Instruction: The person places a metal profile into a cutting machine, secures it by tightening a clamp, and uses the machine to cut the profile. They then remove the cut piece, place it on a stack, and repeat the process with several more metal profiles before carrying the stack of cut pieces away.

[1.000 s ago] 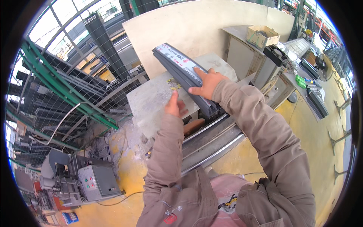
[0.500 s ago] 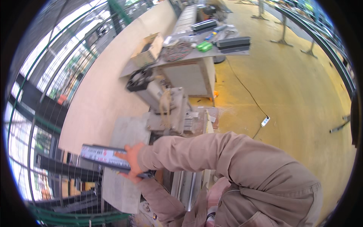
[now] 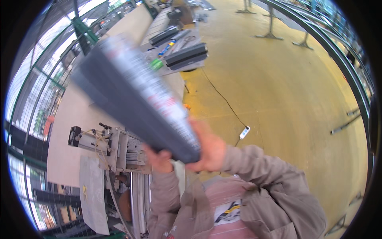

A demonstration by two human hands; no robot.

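A long dark grey bar-shaped profile (image 3: 119,97) rises slantwise in front of me, its far end blurred and up to the left. White printed film covers its upper right face. My right hand (image 3: 209,147) grips the near end from the right. On the left side of that same end, my left hand (image 3: 160,159) closes round the lower edge; part of its fingers is hidden beneath the bar. Below and to the left stands a machine with a cylinder and metal plates (image 3: 119,147), apart from the profile.
Left of the machine lies a pale grey board (image 3: 93,195). Farther off, a workbench carries dark profiles (image 3: 186,56) and a green object (image 3: 156,64). A white power strip (image 3: 244,132) with a black cable lies on the yellow floor. Wire mesh fencing (image 3: 36,99) runs along the left.
The profile has come up from over the grey board at the lower left, swung steeper and moved nearer my face. Both hands moved with it, and the view has turned right.
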